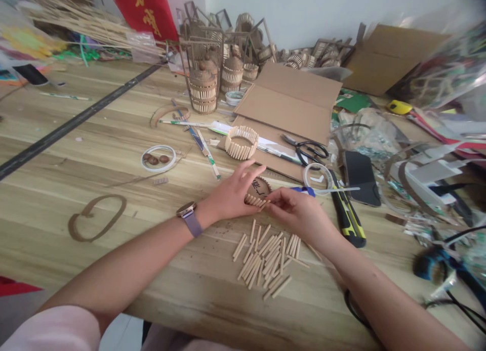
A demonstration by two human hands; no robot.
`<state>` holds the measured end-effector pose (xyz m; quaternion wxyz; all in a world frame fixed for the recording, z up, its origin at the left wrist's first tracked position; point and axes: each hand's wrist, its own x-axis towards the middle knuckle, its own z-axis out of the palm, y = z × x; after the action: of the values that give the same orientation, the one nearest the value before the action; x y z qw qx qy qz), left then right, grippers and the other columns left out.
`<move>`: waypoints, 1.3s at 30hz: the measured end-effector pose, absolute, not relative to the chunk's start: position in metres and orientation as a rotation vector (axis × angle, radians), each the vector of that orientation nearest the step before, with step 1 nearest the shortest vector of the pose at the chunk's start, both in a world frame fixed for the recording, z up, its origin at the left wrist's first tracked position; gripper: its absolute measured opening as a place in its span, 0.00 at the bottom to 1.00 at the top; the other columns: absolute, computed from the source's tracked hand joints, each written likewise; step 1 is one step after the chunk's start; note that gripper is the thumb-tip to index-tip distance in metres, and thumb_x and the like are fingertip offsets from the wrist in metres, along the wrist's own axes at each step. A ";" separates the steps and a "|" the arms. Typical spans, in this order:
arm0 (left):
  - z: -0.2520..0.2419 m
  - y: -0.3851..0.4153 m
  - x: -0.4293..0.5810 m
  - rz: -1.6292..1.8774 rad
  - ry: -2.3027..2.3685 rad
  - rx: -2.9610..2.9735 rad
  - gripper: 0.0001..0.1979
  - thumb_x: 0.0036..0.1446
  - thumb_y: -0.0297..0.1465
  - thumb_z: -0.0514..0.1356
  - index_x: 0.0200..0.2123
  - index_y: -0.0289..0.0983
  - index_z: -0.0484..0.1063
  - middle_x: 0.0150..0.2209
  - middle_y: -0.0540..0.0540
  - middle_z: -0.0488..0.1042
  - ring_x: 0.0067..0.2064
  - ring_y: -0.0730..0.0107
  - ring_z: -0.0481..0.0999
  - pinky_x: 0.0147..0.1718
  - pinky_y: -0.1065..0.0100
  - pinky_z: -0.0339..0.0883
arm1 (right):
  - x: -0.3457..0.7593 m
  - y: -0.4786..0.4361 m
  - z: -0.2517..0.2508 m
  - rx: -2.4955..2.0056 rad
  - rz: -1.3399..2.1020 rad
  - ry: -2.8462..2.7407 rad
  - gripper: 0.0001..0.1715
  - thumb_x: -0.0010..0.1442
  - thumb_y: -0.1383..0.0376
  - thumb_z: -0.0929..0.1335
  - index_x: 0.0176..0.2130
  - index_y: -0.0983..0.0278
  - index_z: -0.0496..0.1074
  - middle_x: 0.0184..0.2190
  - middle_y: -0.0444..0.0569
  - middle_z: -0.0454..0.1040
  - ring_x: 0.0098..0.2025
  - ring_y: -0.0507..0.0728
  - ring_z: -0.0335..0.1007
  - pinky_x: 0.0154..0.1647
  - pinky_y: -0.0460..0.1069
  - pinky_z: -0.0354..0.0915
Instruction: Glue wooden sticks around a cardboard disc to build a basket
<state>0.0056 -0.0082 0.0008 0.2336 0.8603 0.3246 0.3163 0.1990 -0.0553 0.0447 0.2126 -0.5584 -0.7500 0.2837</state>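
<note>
A round cardboard piece (259, 189) with printed characters and short wooden sticks along its edge lies on the table between my hands. My left hand (237, 191) curves around its left side, thumb at the near edge and fingers at the far edge, holding it. At the near right edge, my right hand (294, 207) pinches a small wooden stick (267, 203), mostly covered by the fingertips. Just below the hands lies a loose pile of short wooden sticks (266, 257). Beyond them stands a finished-looking ring of upright sticks (242, 142).
Black scissors (309, 149) and cardboard sheets (288, 95) lie behind the hands. To the right are a tape roll (318, 178), a yellow-black utility knife (347, 214) and a phone (362, 178). Stick-built lanterns (203, 90) stand at the back. A brown strip loop (96, 218) lies left.
</note>
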 end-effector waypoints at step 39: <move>0.014 -0.025 0.019 0.745 1.191 2.393 0.45 0.49 0.31 0.68 0.64 0.42 0.46 0.66 0.33 0.49 0.61 0.47 0.64 0.53 0.52 0.68 | 0.228 -0.059 0.061 -1.419 0.195 -2.206 0.10 0.64 0.62 0.63 0.43 0.61 0.70 0.34 0.49 0.77 0.33 0.57 0.73 0.32 0.50 0.67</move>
<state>0.0190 -0.0252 0.0135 0.1825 0.8479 0.4220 0.2640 0.2279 -0.0591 0.0608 0.2527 -0.5221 -0.8114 0.0718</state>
